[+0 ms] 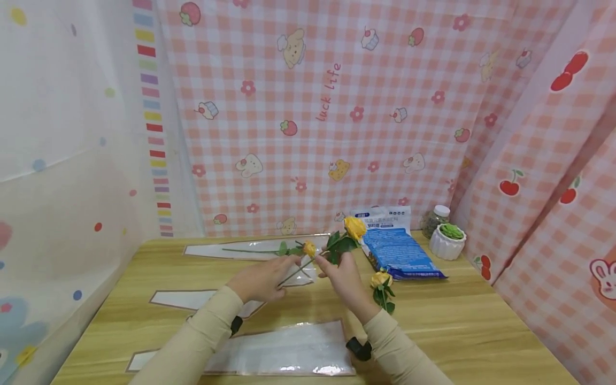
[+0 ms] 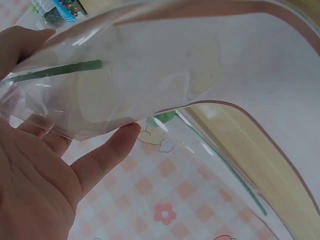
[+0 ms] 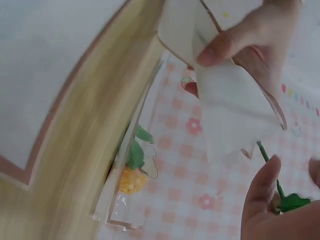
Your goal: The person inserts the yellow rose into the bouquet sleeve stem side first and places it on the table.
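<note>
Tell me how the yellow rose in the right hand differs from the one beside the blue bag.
The held rose is in the right hand; the table rose lies beside the blue bag. In the head view, the held rose's stem slants down-left; the table rose's leaves trail down-right. Both have yellow petals and green leaves.

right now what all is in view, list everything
roses: three, yellow; one held, one far, one right
wrappers: three, clear, centre to left
packet: one, blue and white, back right
jar: one, clear, white lid, behind pot
succulent pot: one, white, back right
table: one, tan, beneath
checked cloth: one or more, pink, back and right
dotted cloth: one, white, left
wrist pieces: two, black, beside wrists
left hand: one, cream cuff, gripping middle wrapper
right hand: one, cream cuff, holding rose stem
</note>
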Available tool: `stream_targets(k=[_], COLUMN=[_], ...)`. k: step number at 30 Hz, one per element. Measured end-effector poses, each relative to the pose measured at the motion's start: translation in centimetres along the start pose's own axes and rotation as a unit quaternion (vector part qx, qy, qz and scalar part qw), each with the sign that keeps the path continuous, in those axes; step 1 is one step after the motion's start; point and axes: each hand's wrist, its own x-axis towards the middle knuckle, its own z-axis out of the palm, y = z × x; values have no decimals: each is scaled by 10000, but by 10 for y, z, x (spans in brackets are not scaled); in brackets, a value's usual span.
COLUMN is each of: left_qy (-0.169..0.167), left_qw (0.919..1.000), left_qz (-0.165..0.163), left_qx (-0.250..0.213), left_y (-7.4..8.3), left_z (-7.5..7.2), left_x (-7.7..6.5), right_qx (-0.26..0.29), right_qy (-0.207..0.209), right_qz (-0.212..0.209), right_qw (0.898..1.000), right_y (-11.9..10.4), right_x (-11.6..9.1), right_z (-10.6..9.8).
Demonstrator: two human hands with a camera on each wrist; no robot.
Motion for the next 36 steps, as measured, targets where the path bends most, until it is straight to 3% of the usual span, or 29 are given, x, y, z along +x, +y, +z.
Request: stream_targets(k=[4,7,12,17,25,31,36], left_qy=[48,102,129,119,160,186,199], left_qw=[9999,9998,9998,9999,9998,9998,9997], left_qz=[-57,-64,-55,-95,-104,-74,-143], left_qx=[-103,-183,-134,-73,27,18,-16], left_y=[0,0,-1,-1,-1,-1,-1], left_z=[0,0,0,1,-2,-3,-3], left_x=[1,1,-1,-2,-4,-6,-9], right_qx=[529,851,763,872,809,1531,1008], right_qy=[-86,194,877,1077,687,-22,-671], right_qz=[311,414,455,477,809,1801,2285], right_qw=[9981,9953,9922,9892,9911,9717,9660], right_y=[-5,-7,-8,-7,-9,-20,-26], right_x=[0,1,5,5,11,13,16], right_z=[-5,-9,-18,-30,-47,-70,-90])
